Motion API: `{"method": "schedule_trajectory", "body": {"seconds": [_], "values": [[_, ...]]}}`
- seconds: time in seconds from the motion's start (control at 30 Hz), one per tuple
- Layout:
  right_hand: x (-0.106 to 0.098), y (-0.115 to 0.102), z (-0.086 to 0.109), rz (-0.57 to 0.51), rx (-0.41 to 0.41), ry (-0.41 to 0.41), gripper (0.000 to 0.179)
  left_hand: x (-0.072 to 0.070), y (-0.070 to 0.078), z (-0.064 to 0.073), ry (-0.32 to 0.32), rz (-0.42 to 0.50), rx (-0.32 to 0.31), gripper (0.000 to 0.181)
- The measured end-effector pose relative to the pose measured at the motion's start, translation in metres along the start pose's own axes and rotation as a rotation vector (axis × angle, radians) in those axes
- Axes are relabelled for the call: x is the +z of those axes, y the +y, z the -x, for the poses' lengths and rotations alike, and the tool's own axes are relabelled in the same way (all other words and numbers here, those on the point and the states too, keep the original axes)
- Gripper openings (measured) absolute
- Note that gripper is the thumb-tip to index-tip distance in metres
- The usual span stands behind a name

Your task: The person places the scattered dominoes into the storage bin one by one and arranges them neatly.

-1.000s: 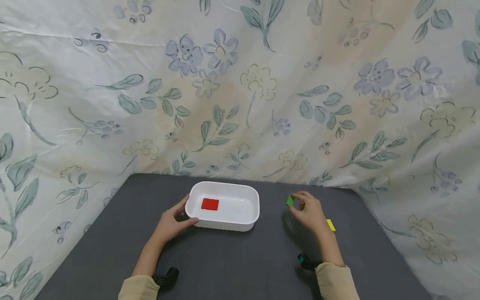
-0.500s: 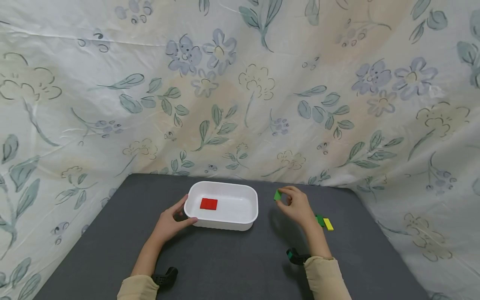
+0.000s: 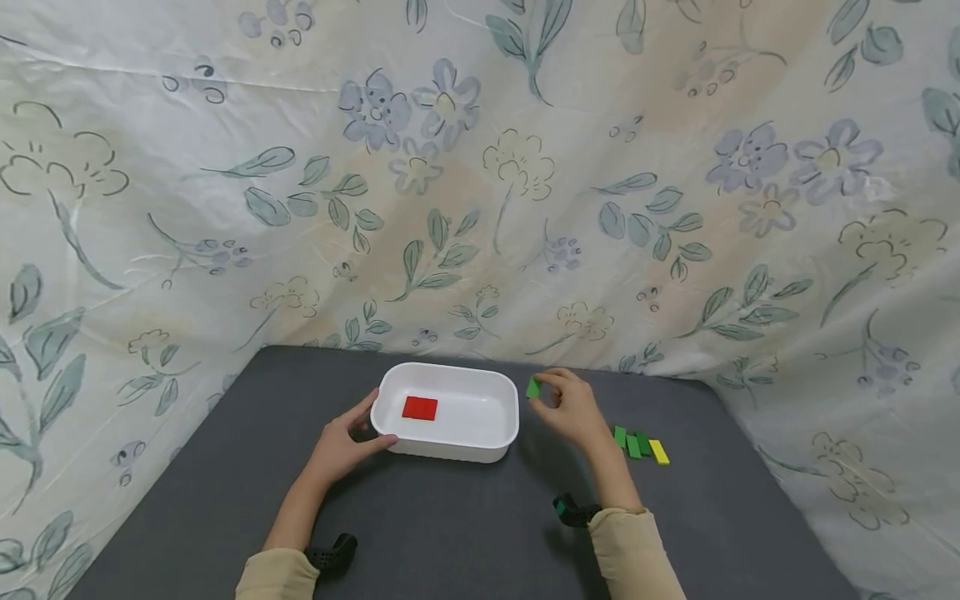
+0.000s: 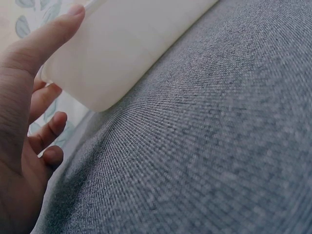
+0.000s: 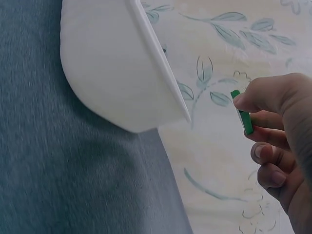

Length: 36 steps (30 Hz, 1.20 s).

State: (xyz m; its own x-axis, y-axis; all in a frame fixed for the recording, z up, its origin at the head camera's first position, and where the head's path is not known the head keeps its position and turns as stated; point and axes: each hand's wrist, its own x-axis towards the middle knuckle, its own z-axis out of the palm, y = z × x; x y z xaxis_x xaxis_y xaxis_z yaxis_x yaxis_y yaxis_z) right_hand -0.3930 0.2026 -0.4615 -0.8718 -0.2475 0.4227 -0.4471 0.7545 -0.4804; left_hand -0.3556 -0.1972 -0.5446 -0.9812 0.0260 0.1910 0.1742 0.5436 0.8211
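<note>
A white plastic tub [image 3: 457,452] stands on the dark table, with red flat pieces [image 3: 420,407] lying on its floor toward the left. My left hand [image 3: 341,446] holds the tub's left end; in the left wrist view the thumb [image 4: 53,36] lies on the rim and other fingers are at the end wall. Just right of the tub, my right hand [image 3: 573,408] pinches a small green block [image 3: 534,388] above the table. The right wrist view shows this thin green block [image 5: 243,112] between thumb and fingers, apart from the tub's rim.
Right of the right forearm, several green blocks [image 3: 633,447] and a yellow block [image 3: 659,452] lie in a row on the table [image 3: 450,533]. A floral cloth [image 3: 465,200] hangs behind the table. Each wrist wears a black band [image 3: 576,510].
My right hand has moved left toward the tub with the green block. More green blocks beside the yellow one have come into view from behind the arm. The left hand keeps its place.
</note>
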Motion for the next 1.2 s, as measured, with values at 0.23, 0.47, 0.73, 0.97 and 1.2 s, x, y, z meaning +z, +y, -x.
{"method": "schedule_trajectory", "body": {"seconds": [0.23,0.47,0.73,0.97,1.2], "values": [[0.009,-0.012,-0.006,-0.028,-0.011,-0.007,0.037,-0.001,0.000,-0.002,-0.009,0.006,-0.006,0.100],[0.018,-0.024,-0.014,-0.042,-0.027,0.004,0.036,-0.004,-0.002,-0.009,-0.023,0.010,-0.010,0.100],[0.031,-0.034,-0.023,-0.036,-0.009,-0.014,0.036,-0.007,-0.006,-0.017,-0.030,0.009,0.001,0.099],[0.041,-0.044,-0.027,-0.035,-0.070,-0.017,0.032,-0.007,-0.007,-0.017,-0.022,0.013,0.003,0.099],[0.052,-0.053,-0.028,-0.044,-0.088,-0.060,0.031,-0.007,-0.004,-0.017,-0.028,0.025,0.002,0.098]]}}
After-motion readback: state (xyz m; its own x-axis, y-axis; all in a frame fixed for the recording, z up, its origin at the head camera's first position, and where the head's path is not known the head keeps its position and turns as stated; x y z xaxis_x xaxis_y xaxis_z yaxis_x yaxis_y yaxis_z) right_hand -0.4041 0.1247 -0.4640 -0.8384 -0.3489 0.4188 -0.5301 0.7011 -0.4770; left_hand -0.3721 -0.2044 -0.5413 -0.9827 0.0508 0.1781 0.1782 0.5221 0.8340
